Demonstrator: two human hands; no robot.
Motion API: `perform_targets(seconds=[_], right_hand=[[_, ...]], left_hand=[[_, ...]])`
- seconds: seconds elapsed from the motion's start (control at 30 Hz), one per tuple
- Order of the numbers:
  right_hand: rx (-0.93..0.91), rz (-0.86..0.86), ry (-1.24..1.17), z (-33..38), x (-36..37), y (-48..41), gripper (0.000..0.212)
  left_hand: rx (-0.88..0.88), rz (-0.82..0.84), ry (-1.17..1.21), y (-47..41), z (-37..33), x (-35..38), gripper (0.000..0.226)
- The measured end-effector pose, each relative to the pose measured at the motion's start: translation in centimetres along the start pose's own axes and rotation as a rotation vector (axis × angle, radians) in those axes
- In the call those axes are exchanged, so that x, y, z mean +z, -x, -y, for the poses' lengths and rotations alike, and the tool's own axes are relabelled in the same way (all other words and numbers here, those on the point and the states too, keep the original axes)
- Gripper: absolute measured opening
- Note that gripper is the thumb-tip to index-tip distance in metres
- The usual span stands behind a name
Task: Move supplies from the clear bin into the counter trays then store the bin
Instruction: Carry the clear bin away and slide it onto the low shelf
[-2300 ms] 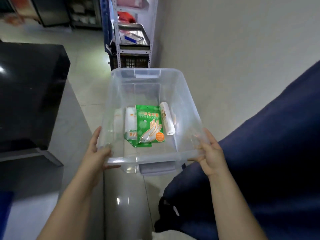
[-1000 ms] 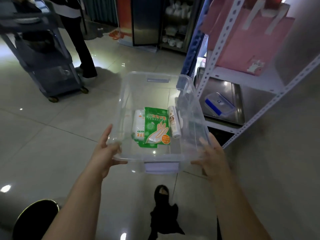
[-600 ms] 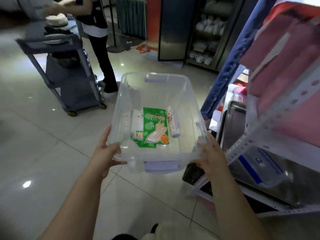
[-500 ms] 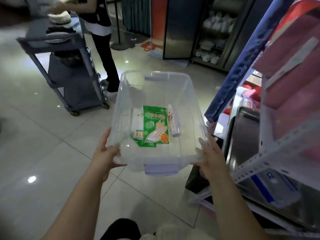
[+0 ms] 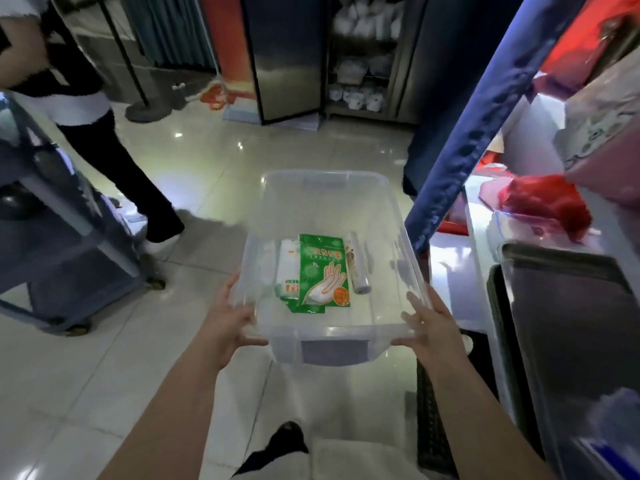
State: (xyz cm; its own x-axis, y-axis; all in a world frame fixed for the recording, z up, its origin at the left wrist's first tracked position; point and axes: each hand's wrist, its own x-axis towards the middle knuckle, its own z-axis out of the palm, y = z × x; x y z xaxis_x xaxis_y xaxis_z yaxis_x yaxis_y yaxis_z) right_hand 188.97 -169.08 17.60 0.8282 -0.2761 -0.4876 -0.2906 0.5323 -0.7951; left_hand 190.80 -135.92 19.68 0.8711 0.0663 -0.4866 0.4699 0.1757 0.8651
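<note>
I carry a clear plastic bin (image 5: 388, 216) in front of me above the tiled floor. My left hand (image 5: 228, 317) grips its near left corner, thumb hooked over the rim. My right hand (image 5: 427, 318) grips the near right corner the same way. On the bin's bottom lie a green glove packet (image 5: 323, 271), a white packet (image 5: 287, 270) partly under it on the left, and a white roll (image 5: 358, 268) along its right side.
A metal shelving rack with dark trays (image 5: 568, 317) and a red bag (image 5: 543, 202) stands close on the right, with a blue curtain (image 5: 464, 126) beside it. A person (image 5: 104, 143) stands by a grey trolley (image 5: 52, 237) on the left. Cabinets line the back.
I have turned away from the wall and walked along the rack; the view has swung left toward the trolley and cabinets. Both hands keep the same hold on the bin.
</note>
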Motion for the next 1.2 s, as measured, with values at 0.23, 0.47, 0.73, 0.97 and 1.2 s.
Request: perform_targets(seconds=[0.23,0.47,0.73,0.97,1.2], right_hand=[[0.008,-0.202,-0.104,1.6,3.3,-8.9,0.045],[0.061,-0.393,-0.187,2.9,5.3,-20.3,0.036],[0.01,-0.564,-0.405,5.5,10.0,-29.4,0.036],[-0.124,-0.763,-0.528,4.6,15.4,-33.8,0.029],[-0.172,-1.056,-0.691,0.1,22.7,-35.8,0.045]], left_hand=[[-0.064,0.185,-0.188,-17.4,-6.7,4.4,0.071],[-0.141,0.294,-0.362,-32.9,-11.1,12.6,0.081],[-0.203,0.41,-0.532,-45.5,-17.3,19.6,0.077],[-0.267,0.636,-0.722,-57.0,-19.9,25.2,0.078],[-0.295,0.875,-0.947,-65.8,-21.1,28.8,0.085]])
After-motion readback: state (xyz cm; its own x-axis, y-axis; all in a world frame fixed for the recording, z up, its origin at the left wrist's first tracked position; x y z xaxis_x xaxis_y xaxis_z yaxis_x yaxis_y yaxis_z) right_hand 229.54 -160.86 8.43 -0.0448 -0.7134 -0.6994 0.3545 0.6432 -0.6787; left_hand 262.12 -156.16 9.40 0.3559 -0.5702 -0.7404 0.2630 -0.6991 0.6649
